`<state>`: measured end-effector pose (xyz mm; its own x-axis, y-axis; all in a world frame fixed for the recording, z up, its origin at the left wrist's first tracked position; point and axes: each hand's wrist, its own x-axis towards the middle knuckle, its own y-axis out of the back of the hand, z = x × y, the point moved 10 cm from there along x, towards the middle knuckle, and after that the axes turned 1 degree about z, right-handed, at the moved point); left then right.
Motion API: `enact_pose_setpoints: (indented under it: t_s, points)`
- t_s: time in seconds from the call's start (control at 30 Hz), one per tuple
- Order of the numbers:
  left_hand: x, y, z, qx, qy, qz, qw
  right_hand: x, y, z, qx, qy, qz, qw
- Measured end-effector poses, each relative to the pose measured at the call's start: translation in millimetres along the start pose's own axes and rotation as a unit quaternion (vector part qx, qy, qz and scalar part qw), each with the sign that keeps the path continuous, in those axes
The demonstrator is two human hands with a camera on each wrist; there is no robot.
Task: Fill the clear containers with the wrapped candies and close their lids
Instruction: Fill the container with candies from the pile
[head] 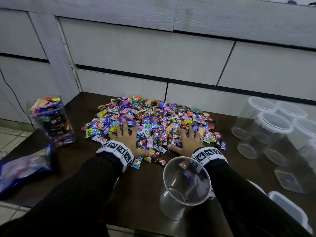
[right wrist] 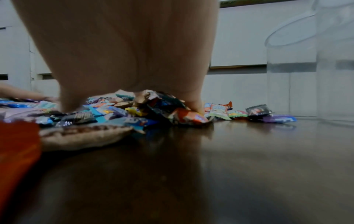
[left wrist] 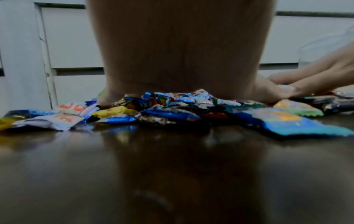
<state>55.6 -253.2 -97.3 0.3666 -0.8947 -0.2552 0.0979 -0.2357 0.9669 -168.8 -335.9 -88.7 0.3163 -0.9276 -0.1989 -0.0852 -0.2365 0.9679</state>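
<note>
- Left hand [head: 127, 140]: fingers spread and straight, palm down on the near left edge of the candy pile [head: 153, 120]. It presses on the wrappers; nothing is enclosed in it.
- Right hand [head: 187, 141]: same posture on the near right edge of the pile, fingers splayed flat over the candies, gripping nothing. Both wrist views confirm the palms bearing down on wrappers, thumbs reaching toward each other.
- Open cup [head: 186, 187]: a clear round container, no lid on it, standing just behind the right wrist at the near edge of the table [head: 136, 194]. It is nearly empty; one or two wrappers may lie inside, though they could be seen through its wall.
- Full jar [head: 51, 120]: stands well to the left, packed to the brim, no lid visible on it.
- Empty jars [head: 271, 127]: a cluster with lids on, at the far right.
- Blue bag [head: 24, 168]: lies flat at the near left.
- Step in hand, as judged: gathering a batch from the pile for the open cup.
- Next move calls for: drawing both hands together to cup a heap, lifting it without spilling, and releasing it over the cup mouth. The cup is light and close to the forearm, so a knock could tip it.
</note>
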Motion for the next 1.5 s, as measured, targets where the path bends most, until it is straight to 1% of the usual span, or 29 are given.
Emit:
enact_pose_setpoints:
  t_s: [0.07, 0.13, 0.2, 0.27, 0.3, 0.37, 0.5, 0.6, 0.67, 0.73, 0.8, 0.9, 0.93, 1.07, 1.17, 1.3, 1.37, 1.5]
  points:
    - [3.0, -7.6, 9.1, 0.000, -0.011, -0.020, 1.000, 0.0, 0.4, -7.2, -0.030, 0.029, -0.002, 0.999]
    - [2.6, -6.7, 19.9, -0.010, -0.029, -0.007, 1.000, -1.1, 4.6, -14.7, -0.046, 0.052, 0.007, 0.998]
    - [0.0, 0.8, 31.7, -0.012, -0.056, 0.032, 0.998, -1.9, 8.0, -20.0, -0.056, 0.062, 0.017, 0.996]
    - [-4.0, 11.1, 41.8, -0.002, -0.083, 0.080, 0.993, -2.0, 8.0, -23.0, -0.051, 0.070, 0.012, 0.996]
    - [-6.1, 14.6, 45.4, -0.002, -0.092, 0.091, 0.992, -1.6, 7.6, -23.1, -0.039, 0.073, 0.006, 0.997]
    - [-8.4, 16.2, 51.0, -0.014, -0.104, 0.081, 0.991, -0.7, 8.7, -22.0, -0.008, 0.080, -0.001, 0.997]
    - [-9.5, 14.3, 55.4, -0.060, -0.124, 0.041, 0.990, -1.6, 17.0, -17.4, 0.045, 0.088, 0.011, 0.995]
    - [-12.0, 20.2, 51.7, -0.122, -0.131, 0.049, 0.983, -4.7, 26.7, -9.7, 0.070, 0.084, 0.034, 0.993]
    - [-13.1, 23.5, 51.7, -0.143, -0.138, 0.060, 0.978, -8.3, 33.9, -4.0, 0.088, 0.076, 0.046, 0.992]
    - [-13.5, 23.2, 51.2, -0.140, -0.135, 0.064, 0.979, -12.8, 38.4, 0.4, 0.100, 0.062, 0.042, 0.992]
    - [-13.0, 16.0, 51.2, -0.121, -0.121, 0.048, 0.984, -17.8, 38.9, 3.4, 0.105, 0.051, 0.025, 0.993]
    - [-11.9, 5.2, 52.2, -0.039, -0.097, 0.017, 0.994, -26.2, 35.1, 3.4, 0.093, 0.051, -0.004, 0.994]
    - [-11.0, 5.4, 53.7, -0.030, -0.096, 0.013, 0.995, -28.7, 34.3, 2.1, 0.088, 0.057, -0.008, 0.994]
    - [-10.6, 13.0, 61.6, -0.089, -0.113, -0.005, 0.990, -35.0, 36.4, 2.1, 0.080, 0.074, -0.009, 0.994]
    - [-16.7, 25.0, 60.9, -0.106, -0.135, 0.037, 0.984, -39.7, 42.3, 8.7, 0.090, 0.076, 0.006, 0.993]
    - [-26.3, 48.8, 52.3, -0.173, -0.141, 0.101, 0.969, -49.5, 57.3, 21.6, 0.125, 0.066, 0.045, 0.989]
    - [-33.6, 65.9, 47.7, -0.214, -0.145, 0.143, 0.956, -56.7, 65.6, 25.6, 0.156, 0.065, 0.059, 0.984]
    - [-56.7, 104.9, 42.0, -0.299, -0.155, 0.204, 0.919, -73.6, 83.7, 31.3, 0.190, 0.061, 0.084, 0.976]
